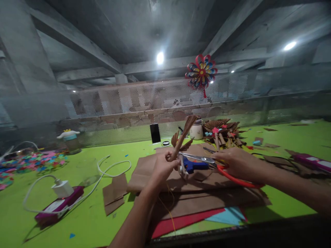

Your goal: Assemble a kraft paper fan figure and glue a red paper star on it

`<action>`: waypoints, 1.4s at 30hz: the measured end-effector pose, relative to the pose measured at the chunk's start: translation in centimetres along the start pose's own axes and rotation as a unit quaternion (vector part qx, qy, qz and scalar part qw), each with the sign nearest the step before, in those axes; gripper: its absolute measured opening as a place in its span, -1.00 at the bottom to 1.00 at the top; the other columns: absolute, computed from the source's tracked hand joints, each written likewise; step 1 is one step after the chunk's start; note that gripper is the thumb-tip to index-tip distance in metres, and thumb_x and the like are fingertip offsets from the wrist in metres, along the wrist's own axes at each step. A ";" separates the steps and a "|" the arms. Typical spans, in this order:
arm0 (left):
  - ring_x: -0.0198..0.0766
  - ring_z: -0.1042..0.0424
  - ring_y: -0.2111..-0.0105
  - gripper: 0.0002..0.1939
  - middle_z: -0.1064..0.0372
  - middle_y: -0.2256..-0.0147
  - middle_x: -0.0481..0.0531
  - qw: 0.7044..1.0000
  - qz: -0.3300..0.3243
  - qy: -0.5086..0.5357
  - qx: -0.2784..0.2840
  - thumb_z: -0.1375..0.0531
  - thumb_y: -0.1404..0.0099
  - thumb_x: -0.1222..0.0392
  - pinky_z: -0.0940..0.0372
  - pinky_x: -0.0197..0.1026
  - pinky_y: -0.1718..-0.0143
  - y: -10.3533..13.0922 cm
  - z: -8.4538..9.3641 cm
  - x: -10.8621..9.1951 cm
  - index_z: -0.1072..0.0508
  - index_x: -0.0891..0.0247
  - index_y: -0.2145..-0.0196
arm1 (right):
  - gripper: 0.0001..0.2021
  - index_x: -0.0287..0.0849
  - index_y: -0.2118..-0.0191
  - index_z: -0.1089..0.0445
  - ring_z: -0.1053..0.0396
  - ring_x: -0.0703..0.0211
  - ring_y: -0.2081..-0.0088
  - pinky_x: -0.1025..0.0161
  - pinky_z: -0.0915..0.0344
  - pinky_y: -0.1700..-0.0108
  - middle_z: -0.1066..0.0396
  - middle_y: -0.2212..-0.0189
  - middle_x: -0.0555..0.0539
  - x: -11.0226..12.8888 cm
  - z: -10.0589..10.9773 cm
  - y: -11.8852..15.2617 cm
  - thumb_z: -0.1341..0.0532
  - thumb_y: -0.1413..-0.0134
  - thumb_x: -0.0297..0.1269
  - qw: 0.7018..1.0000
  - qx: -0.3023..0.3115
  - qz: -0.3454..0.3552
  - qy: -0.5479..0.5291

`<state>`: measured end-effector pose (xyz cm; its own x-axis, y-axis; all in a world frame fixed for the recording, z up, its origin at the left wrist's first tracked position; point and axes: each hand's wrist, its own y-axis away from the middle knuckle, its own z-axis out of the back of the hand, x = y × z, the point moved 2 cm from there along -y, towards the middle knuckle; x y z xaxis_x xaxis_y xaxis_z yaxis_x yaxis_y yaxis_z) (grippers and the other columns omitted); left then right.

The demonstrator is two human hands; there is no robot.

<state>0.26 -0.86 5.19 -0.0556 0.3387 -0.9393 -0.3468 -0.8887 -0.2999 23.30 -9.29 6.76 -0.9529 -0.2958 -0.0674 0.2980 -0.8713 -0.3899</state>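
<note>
My left hand is closed around a brown paper piece, a rolled stem with a brush-like top and small pleated fans at its sides. In my right hand are scissors with red handles. Their blades are spread apart, and one long blade reaches to the stem just above my left fingers; whether it touches cannot be made out. Beneath the scissors a blue glue gun lies over stacked brown paper. A thin yellow thread hangs below my left hand.
Several brown paper fans with small flowers are heaped at the back right, beside a white jar. A phone stands at the back. At left are a purple power strip, a white cable, a clear glass and colourful paper cutouts.
</note>
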 end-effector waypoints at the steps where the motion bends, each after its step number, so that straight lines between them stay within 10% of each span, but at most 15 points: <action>1: -0.41 -0.23 0.68 -0.79 -0.24 0.67 -0.14 1.000 0.000 -0.002 -0.001 -0.26 0.13 0.29 -0.15 -0.34 0.61 -0.1 0.0 0.1 -0.26 0.31 0.53 | -0.74 -0.07 0.18 -0.40 -0.34 0.14 0.42 0.31 -0.10 0.41 -0.41 0.42 -0.10 0.4 0.0 0.1 -0.11 0.06 -0.29 1.000 -0.012 0.002 0.027; 11: -0.38 -0.27 0.66 -0.82 -0.27 0.65 -0.13 0.996 0.007 -0.089 -0.023 -0.22 0.17 0.35 -0.17 -0.34 0.64 -0.6 -0.4 2.0 -0.27 0.29 0.54 | -0.63 -0.14 0.05 -0.28 -0.29 0.09 0.40 0.27 -0.09 0.39 -0.34 0.43 -0.15 3.1 0.9 0.4 -0.07 0.06 -0.36 0.984 -0.094 -0.015 0.148; 19: -0.43 -0.20 0.72 -0.76 -0.24 0.68 -0.14 0.999 0.026 0.005 -0.018 -0.28 0.18 0.25 -0.04 -0.38 0.71 -0.4 -0.3 0.7 -0.28 0.31 0.53 | -0.64 -0.29 0.12 -0.36 -0.34 -0.09 0.24 0.19 -0.15 0.32 -0.39 0.30 -0.33 -2.2 -3.8 -5.0 -0.03 0.00 -0.23 0.989 0.022 -0.145 0.034; 30: -0.51 -0.14 0.69 -0.75 -0.24 0.61 -0.11 0.986 0.082 0.141 0.041 -0.28 0.15 0.30 0.08 -0.39 0.69 0.5 0.4 0.3 -0.28 0.32 0.49 | -0.71 -0.24 0.25 -0.45 -0.37 0.06 0.25 0.29 -0.20 0.28 -0.46 0.32 -0.16 -7.3 -10.0 -9.9 -0.22 0.20 -0.32 0.985 0.051 -0.135 -0.095; 36: -0.53 -0.13 0.68 -0.70 -0.21 0.61 -0.13 0.980 0.097 0.169 0.051 -0.32 0.13 0.24 0.10 -0.40 0.67 0.6 -0.2 0.4 -0.27 0.32 0.46 | -0.57 -0.26 0.25 -0.43 -0.36 0.17 0.30 0.32 -0.22 0.28 -0.45 0.35 -0.08 -2.0 -5.7 -10.0 0.08 -0.13 -0.09 0.977 -0.024 -0.092 -0.190; 42: -0.55 -0.10 0.68 -0.66 -0.17 0.61 -0.15 0.962 0.127 0.212 0.112 -0.35 0.17 0.23 0.14 -0.41 0.67 1.0 -0.9 0.3 -0.26 0.33 0.47 | -0.58 -0.28 0.28 -0.41 -0.34 0.16 0.30 0.28 -0.25 0.27 -0.43 0.36 -0.10 5.4 -2.7 -9.3 -0.15 0.06 0.03 0.865 -0.014 0.053 -0.499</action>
<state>0.71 -1.92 4.49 0.2051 -0.0796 -0.9755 -0.5688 -0.8208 -0.0526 15.29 -1.76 7.54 -0.3930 -0.5758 0.7170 0.3661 -0.8132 -0.4524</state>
